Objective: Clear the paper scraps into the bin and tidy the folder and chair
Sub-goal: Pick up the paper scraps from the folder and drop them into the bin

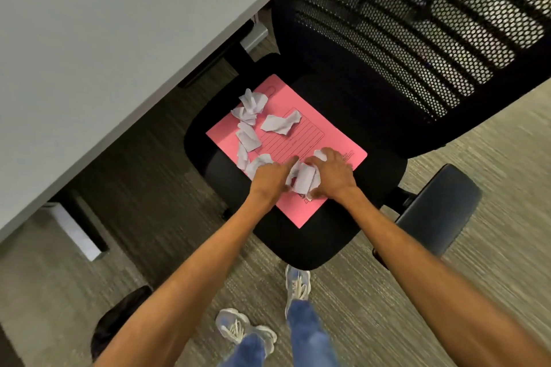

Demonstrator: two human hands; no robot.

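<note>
A pink folder lies flat on the black seat of an office chair. Several crumpled white paper scraps are strewn over the folder's left half. Both hands press together around a bunch of scraps at the folder's near edge. My left hand cups the bunch from the left, its fingers stretched over the paper. On the other side, my right hand curls around it. A dark bin stands on the floor at the lower left, partly hidden by my left forearm.
A grey desk fills the upper left, its edge close to the chair's left side. The chair's mesh backrest rises at the upper right and an armrest juts out at the right. My feet stand on carpet just before the seat.
</note>
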